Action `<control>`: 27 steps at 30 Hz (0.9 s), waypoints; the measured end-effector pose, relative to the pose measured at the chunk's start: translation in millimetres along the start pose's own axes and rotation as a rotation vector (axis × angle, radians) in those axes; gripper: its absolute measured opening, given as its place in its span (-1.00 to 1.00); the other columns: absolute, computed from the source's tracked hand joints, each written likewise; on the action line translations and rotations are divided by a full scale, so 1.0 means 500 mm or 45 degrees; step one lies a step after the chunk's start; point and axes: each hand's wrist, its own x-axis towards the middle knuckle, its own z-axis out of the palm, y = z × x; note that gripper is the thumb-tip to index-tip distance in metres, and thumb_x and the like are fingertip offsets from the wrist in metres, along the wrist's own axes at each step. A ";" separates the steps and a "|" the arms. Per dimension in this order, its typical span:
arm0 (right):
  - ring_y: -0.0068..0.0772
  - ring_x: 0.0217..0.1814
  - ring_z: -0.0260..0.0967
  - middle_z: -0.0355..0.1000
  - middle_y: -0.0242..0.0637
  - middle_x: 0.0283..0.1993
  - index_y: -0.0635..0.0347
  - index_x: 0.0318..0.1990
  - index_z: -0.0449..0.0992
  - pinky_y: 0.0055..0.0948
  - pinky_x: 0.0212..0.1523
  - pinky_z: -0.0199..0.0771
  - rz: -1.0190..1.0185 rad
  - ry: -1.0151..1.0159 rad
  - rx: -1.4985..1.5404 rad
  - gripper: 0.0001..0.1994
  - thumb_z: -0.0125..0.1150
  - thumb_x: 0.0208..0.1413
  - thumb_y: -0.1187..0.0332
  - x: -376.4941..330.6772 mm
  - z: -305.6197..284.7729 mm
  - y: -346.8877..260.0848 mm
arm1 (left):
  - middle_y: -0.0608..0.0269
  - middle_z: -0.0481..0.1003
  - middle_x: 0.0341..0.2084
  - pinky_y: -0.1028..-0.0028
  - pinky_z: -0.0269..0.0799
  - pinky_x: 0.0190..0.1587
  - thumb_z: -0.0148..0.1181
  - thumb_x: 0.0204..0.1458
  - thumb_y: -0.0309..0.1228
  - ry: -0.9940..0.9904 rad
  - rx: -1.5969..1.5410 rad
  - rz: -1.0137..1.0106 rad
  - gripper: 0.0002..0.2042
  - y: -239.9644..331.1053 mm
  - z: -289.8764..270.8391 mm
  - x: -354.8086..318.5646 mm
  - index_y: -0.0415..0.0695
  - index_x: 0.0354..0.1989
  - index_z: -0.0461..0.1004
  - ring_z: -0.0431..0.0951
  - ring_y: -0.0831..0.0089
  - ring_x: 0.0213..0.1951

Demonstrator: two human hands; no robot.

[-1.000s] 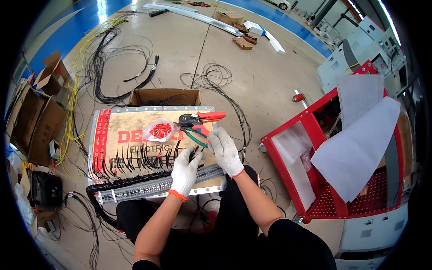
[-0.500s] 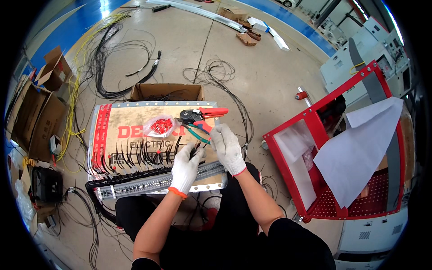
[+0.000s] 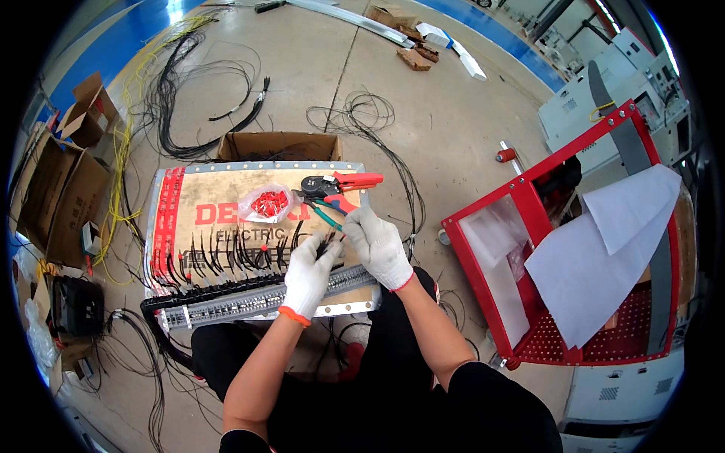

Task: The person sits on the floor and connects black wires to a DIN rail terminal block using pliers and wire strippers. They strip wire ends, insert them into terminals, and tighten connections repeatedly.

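- Wire end (image 3: 327,243), black and thin, pinched between both gloved hands near the front right corner of the cardboard-topped board (image 3: 189,189); its long axis seems to run from front-left up toward back-right, though it is too small to be sure.
- Left hand (image 3: 310,275) sits just in front of and left of the wire end, fingers closed together on it; white glove with an orange cuff.
- Right hand (image 3: 377,245) is just right of the same spot, fingers curled in and pinched on the wire from the far side; the two hands touch or nearly touch at the fingertips.
- Both hands about equally near the wire; the right hand lies closer to the tools.
- Red-handled crimping tool (image 3: 340,183) lies behind the hands along the board's back right edge, handles pointing right, not held.
- Green-handled tool (image 3: 326,214) lies between the crimper and the right hand, slanting toward it.
- Bag of red ferrules (image 3: 268,204) rests left of the crimper, mid-board.
- Terminal strip (image 3: 257,300) runs along the board's front edge, with black wires (image 3: 226,257) fanned up from it, left of the hands.
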 end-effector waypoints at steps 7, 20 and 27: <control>-0.04 -0.33 0.51 0.50 -0.10 -0.35 0.24 -0.17 0.41 -0.20 -0.33 0.50 0.000 -0.034 -0.028 -0.86 0.12 0.22 0.36 -0.002 0.012 -0.011 | 0.26 0.60 -0.39 0.53 0.39 -0.20 0.19 0.21 -0.37 -0.020 -0.303 -0.008 -0.78 -0.042 -0.006 0.018 -0.31 -0.14 0.53 0.49 0.60 -0.34; -0.80 -0.52 0.06 0.32 -0.38 -0.26 0.36 -0.02 0.40 -0.75 -0.60 0.02 1.127 -0.262 1.823 -0.76 -0.04 0.38 0.33 -0.014 -0.057 0.018 | 0.23 0.60 -0.27 0.52 0.38 -0.04 0.03 0.28 -0.41 -0.050 -0.343 -0.005 -0.72 -0.010 -0.012 0.000 -0.31 0.07 0.44 0.52 0.58 -0.19; -0.84 -0.63 -0.06 0.28 -0.49 -0.40 0.22 -0.15 0.42 -0.75 -0.66 -0.09 1.053 -0.283 1.587 -0.81 0.04 0.37 0.27 0.025 -0.049 0.006 | 0.28 0.55 -0.33 0.54 0.35 -0.05 0.01 0.25 -0.43 -0.070 -0.177 -0.010 -0.83 -0.008 -0.013 0.000 -0.26 -0.12 0.43 0.47 0.58 -0.23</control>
